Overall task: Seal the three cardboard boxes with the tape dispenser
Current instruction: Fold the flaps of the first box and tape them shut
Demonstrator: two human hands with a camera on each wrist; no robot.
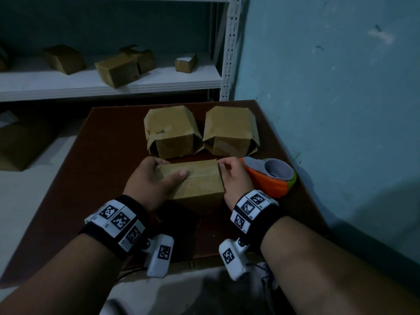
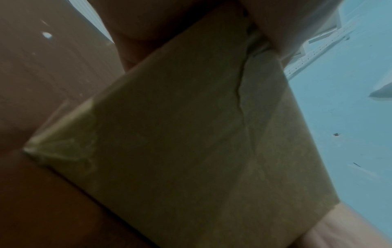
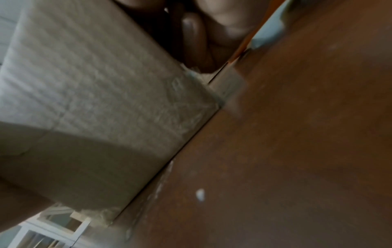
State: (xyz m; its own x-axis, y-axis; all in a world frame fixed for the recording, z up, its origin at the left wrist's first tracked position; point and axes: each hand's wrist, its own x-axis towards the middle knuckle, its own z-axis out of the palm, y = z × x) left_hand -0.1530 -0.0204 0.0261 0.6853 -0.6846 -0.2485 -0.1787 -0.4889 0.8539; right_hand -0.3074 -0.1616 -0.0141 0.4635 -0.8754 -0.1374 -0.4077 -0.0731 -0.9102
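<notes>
The near box (image 1: 193, 178) sits at the front of the brown worktop (image 1: 95, 178), flaps folded down flat, centre seam running left to right across the top. It looks like a small, light cardboard thing, stiff at the edges but probably soft in the middle of the flaps, so it would likely skid on the worktop if pushed from one side only. Best place to hold it is at the two short ends, which is pretty much what's happening.

The left hand (image 1: 154, 178) lies over the left end, fingers wrapped round the far corner and the thumb stretched flat along the seam, pressing the flaps down. The right hand (image 1: 234, 176) is at the right end with the fingers curled in against the top edge; whether it's actually pinching the edge or just resting knuckles on it is hard to tell.

The tape dispenser (image 1: 270, 176), orange with a grey roll, lies on the worktop just behind the right hand, and nobody's holding it. Two more boxes, the left rear box (image 1: 172, 130) and right rear box (image 1: 229, 130), sit side by side further back with their flaps splayed down.
</notes>
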